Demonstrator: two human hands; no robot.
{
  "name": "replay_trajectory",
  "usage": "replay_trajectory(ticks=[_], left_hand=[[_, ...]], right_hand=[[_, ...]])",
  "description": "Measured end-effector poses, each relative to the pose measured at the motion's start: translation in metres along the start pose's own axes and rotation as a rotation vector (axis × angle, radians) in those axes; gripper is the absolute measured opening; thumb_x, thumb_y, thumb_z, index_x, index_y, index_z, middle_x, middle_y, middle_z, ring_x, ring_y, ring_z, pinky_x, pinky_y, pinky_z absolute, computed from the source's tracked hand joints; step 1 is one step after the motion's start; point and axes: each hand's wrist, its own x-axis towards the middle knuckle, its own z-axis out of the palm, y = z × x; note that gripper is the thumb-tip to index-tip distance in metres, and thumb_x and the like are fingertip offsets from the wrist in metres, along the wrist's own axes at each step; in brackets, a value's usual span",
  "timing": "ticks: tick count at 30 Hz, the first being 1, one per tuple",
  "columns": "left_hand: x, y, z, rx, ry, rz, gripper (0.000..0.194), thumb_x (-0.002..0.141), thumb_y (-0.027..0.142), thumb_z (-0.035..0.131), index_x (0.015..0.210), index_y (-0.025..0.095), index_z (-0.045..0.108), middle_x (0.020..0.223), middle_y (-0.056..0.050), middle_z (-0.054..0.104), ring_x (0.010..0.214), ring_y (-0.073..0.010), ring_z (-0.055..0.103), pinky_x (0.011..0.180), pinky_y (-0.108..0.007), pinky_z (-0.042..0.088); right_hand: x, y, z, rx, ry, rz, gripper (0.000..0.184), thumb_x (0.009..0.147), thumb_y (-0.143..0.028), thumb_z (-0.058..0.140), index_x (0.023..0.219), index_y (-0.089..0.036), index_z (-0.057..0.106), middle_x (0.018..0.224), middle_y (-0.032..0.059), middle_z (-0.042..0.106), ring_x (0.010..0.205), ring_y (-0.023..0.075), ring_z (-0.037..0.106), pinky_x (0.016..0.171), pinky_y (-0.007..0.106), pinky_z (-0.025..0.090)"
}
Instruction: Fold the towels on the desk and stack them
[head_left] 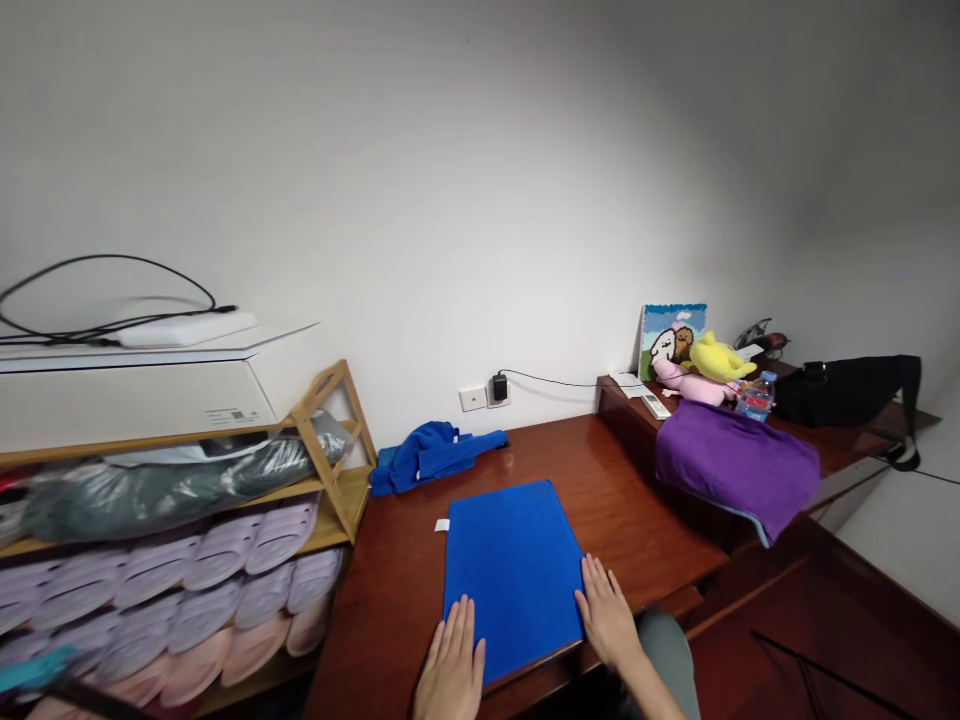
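A flat, folded blue cloth (510,560) lies on the dark red wooden table (637,520) in front of me. My left hand (452,665) rests flat on the cloth's near left corner, fingers stretched out and together. My right hand (606,615) lies flat on the cloth's near right edge, fingers extended, partly on the table. Neither hand holds anything. A small white tag (442,525) sticks out at the cloth's left side.
A crumpled blue cloth (435,455) lies by the wall socket (484,395). A purple towel (739,465) hangs over a raised shelf with plush toys (705,365), a water bottle (756,397) and a black bag (847,390). Left, a wooden rack (330,450) holds slippers.
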Motion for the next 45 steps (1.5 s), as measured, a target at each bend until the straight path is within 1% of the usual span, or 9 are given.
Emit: replay_trajectory(ticks=[4,10,20,24,29,32,38,41,45], left_hand=[[0.02,0.014,-0.007,-0.012,-0.003,-0.019,0.072,0.108,0.036,0.036,0.17,0.019,0.005,0.165,-0.012,0.05,0.151,-0.0254,0.052,0.124,-0.046,0.045],[0.063,0.047,-0.002,-0.062,-0.166,0.047,0.057,0.108,0.037,0.032,0.159,0.016,0.048,0.164,-0.01,0.052,0.151,-0.0259,0.051,0.123,-0.047,0.048],[-0.012,-0.011,0.007,-0.045,-0.073,-0.097,0.069,0.108,0.036,0.033,0.169,0.024,0.004,0.168,-0.009,0.046,0.151,-0.026,0.051,0.123,-0.049,0.048],[0.034,0.006,0.0,-0.053,-0.098,-0.084,0.065,0.108,0.037,0.033,0.169,0.02,0.018,0.169,-0.01,0.045,0.155,-0.0254,0.045,0.126,-0.048,0.044],[0.103,0.034,0.009,-0.109,-0.267,-0.057,0.058,0.108,0.035,0.03,0.162,0.017,0.042,0.168,-0.009,0.046,0.156,-0.0242,0.044,0.128,-0.047,0.04],[0.096,0.024,0.02,-0.105,-0.3,-0.095,0.06,0.108,0.04,0.031,0.162,0.018,0.042,0.168,-0.01,0.046,0.156,-0.0253,0.044,0.129,-0.049,0.039],[0.05,-0.01,0.022,-0.064,-0.194,-0.17,0.063,0.108,0.04,0.03,0.166,0.016,0.031,0.169,-0.012,0.044,0.158,-0.0264,0.041,0.13,-0.051,0.037],[0.073,-0.011,0.022,-0.076,-0.148,-0.17,0.064,0.107,0.038,0.03,0.167,0.016,0.03,0.168,-0.013,0.047,0.157,-0.0273,0.043,0.13,-0.051,0.037],[0.145,0.003,0.033,-0.114,-0.211,-0.109,0.062,0.107,0.034,0.026,0.164,0.013,0.039,0.171,-0.012,0.043,0.16,-0.0249,0.037,0.132,-0.047,0.032]], right_hand=[[0.005,-0.03,-0.003,0.024,0.057,-0.051,0.066,0.113,-0.051,0.024,0.168,-0.018,0.036,0.173,0.0049,0.03,0.162,0.0267,0.027,0.134,0.047,0.025],[0.023,-0.1,0.013,0.101,0.054,-0.288,0.06,0.114,-0.047,0.024,0.167,-0.021,0.037,0.172,0.0036,0.035,0.161,0.0232,0.03,0.134,0.043,0.023],[0.019,-0.017,0.004,-0.003,-0.018,0.009,0.067,0.112,-0.049,0.027,0.168,-0.014,0.035,0.173,0.0068,0.028,0.162,0.0256,0.027,0.134,0.046,0.025],[0.038,-0.048,-0.002,0.022,0.027,-0.054,0.066,0.112,-0.049,0.022,0.168,-0.014,0.034,0.173,0.0067,0.029,0.163,0.0246,0.025,0.134,0.045,0.023],[0.069,-0.105,0.011,0.066,-0.035,-0.234,0.063,0.113,-0.044,0.023,0.168,-0.014,0.035,0.173,0.0075,0.03,0.163,0.0226,0.025,0.134,0.043,0.02],[0.074,-0.093,0.016,0.049,-0.055,-0.205,0.064,0.113,-0.046,0.025,0.168,-0.016,0.033,0.173,0.0072,0.03,0.163,0.0229,0.025,0.135,0.045,0.019],[0.077,-0.03,0.001,-0.02,-0.058,-0.006,0.067,0.111,-0.048,0.026,0.169,-0.014,0.031,0.174,0.0082,0.026,0.163,0.0254,0.024,0.134,0.048,0.02],[0.094,-0.042,-0.003,-0.006,-0.011,-0.022,0.066,0.112,-0.046,0.022,0.168,-0.012,0.033,0.174,0.0084,0.027,0.163,0.0255,0.024,0.134,0.047,0.02],[0.133,-0.101,0.006,0.049,0.026,-0.207,0.063,0.112,-0.04,0.023,0.169,-0.014,0.033,0.173,0.0089,0.03,0.163,0.0244,0.023,0.134,0.045,0.019]])
